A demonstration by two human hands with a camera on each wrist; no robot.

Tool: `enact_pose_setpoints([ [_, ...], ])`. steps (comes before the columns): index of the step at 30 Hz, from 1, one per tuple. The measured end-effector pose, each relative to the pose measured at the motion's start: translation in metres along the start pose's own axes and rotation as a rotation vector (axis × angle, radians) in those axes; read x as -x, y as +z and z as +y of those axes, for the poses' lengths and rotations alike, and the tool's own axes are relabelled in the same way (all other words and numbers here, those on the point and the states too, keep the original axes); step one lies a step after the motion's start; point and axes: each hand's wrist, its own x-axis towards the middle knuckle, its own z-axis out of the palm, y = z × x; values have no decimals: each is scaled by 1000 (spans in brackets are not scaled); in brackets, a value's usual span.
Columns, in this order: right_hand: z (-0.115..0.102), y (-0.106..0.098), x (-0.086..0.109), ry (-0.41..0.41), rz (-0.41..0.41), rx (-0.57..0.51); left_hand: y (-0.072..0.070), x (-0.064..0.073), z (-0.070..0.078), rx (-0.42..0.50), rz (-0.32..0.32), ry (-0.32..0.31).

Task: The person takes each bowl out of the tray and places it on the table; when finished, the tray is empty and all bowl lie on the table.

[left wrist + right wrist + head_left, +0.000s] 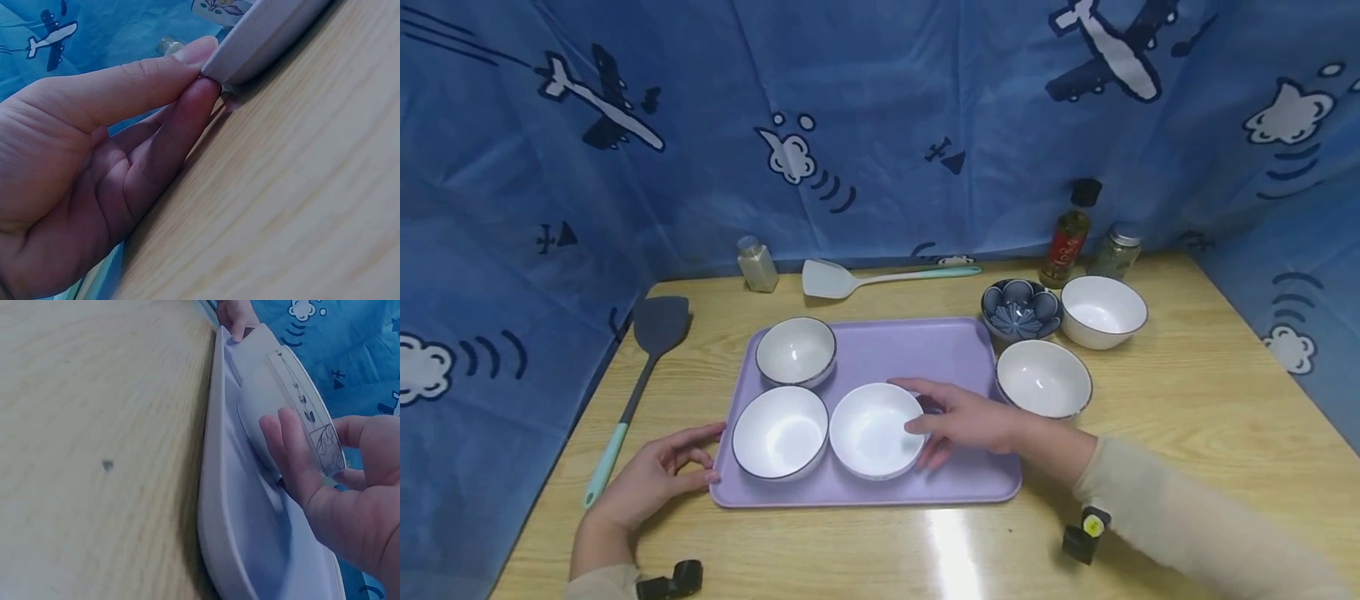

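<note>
My right hand (966, 421) holds a white bowl (876, 433) by its right side, the thumb over the rim and other fingers against the outer wall. That bowl is at the front middle of a lilac tray (925, 350); the right wrist view shows a patterned band on its side. With thumb and finger, my left hand (106, 144) pinches the tray's left edge (250, 50). Also on the tray are a dark-rimmed white bowl (781, 433) just left of the held one and another bowl (796, 352) behind it.
Right of the tray are a white bowl (1045, 379), a blue patterned bowl (1021, 310) and another white bowl (1103, 310). A sauce bottle (1066, 237) and jar (1115, 252) stand behind. A pale spatula (830, 279), shaker (757, 265) and dark spatula (660, 325) lie around.
</note>
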Motion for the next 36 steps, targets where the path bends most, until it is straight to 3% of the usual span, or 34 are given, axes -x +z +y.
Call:
enact_pose_setpoints([
  [10, -2, 5, 8, -59, 27, -73, -5, -3, 2, -13, -11, 9],
  [19, -27, -2, 44, -95, 67, -58, -4, -3, 1, 16, -15, 6],
  [24, -37, -15, 66, -126, 74, -34, -5, -3, 0, 13, -11, 11],
  [28, -40, -30, 84, -105, 92, -13, -5, -2, -1, 28, -24, 23],
  [36, -42, -66, 122, -140, 64, 43, -4, -2, -3, 26, -27, 24],
])
